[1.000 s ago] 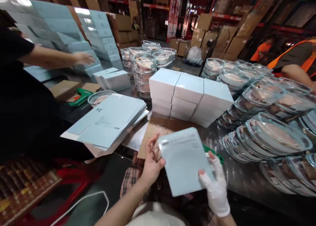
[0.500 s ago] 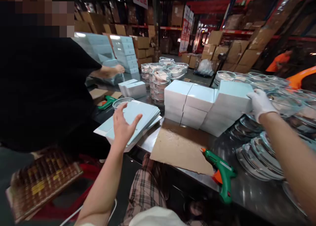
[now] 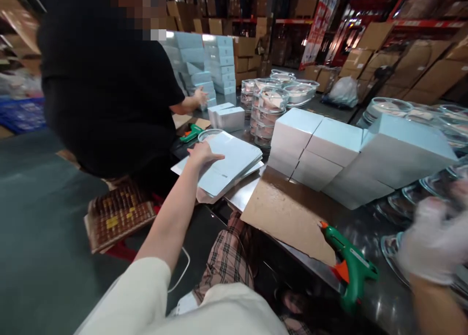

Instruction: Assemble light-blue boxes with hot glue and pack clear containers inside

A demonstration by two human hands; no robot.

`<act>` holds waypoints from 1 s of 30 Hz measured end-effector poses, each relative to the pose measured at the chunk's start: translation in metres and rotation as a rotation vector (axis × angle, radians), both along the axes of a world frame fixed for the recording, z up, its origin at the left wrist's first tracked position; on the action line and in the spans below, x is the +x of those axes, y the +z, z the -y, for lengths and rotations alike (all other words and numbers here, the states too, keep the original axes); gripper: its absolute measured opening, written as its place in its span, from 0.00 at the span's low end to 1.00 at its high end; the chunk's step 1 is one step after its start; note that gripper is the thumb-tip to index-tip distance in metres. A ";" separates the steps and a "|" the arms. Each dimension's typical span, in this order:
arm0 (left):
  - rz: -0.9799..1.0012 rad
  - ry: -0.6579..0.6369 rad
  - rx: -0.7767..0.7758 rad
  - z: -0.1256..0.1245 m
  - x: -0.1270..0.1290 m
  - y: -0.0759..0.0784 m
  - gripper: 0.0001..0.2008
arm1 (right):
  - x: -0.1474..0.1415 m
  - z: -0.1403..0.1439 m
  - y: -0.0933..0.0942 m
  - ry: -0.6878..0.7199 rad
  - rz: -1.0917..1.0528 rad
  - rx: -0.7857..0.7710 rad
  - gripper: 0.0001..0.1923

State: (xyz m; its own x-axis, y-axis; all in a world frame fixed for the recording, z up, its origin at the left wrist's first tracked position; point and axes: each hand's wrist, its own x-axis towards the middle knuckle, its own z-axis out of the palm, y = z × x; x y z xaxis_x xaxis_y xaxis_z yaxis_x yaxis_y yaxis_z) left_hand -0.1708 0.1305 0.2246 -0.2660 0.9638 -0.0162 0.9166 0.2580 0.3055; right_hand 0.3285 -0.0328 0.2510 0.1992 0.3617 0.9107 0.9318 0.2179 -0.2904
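My left hand (image 3: 203, 154) is bare and lies at the left side of a stack of flat, pale blue cardboard sheets (image 3: 234, 155). Its thumb stretches across the top sheet and its fingers are apart. My right hand (image 3: 433, 242), in a white glove, is smeared by motion at the right edge of the view. It is near stacked glass containers (image 3: 393, 252), and its fingers cannot be made out. Between my hands stands a row of white boxes with pale blue tops (image 3: 334, 135). A green glue gun (image 3: 353, 262) lies on the table in front of them.
A piece of brown cardboard (image 3: 287, 213) lies on the metal table. Round glass containers (image 3: 268, 110) stand behind the sheets. A co-worker in black (image 3: 109, 81) sits at the left, one hand near stacked blue boxes (image 3: 219, 64). Another green glue gun (image 3: 190, 132) lies near them.
My left hand has come down onto the sheets. My right hand has left the far-right box and moved down towards me. The view has swung left.
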 end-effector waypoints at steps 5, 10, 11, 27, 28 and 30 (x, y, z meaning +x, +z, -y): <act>0.065 0.122 0.523 0.079 0.041 0.033 0.34 | -0.080 0.078 -0.075 0.312 0.169 -0.270 0.39; 0.390 -0.660 0.598 0.172 0.129 -0.014 0.19 | -0.099 0.082 -0.059 0.279 0.061 -0.237 0.32; 0.450 -0.795 0.532 0.183 0.142 -0.034 0.17 | -0.095 0.084 -0.059 0.274 0.054 -0.274 0.26; 0.610 -1.338 -0.064 0.220 0.139 -0.139 0.48 | -0.065 0.161 -0.131 1.272 -0.889 -1.500 0.48; 0.618 -1.337 -0.110 0.221 0.136 -0.137 0.45 | -0.058 0.171 -0.134 1.224 -0.845 -1.468 0.48; 0.654 -1.234 -0.103 0.219 0.126 -0.129 0.39 | -0.045 0.191 -0.142 1.002 -0.860 -1.256 0.41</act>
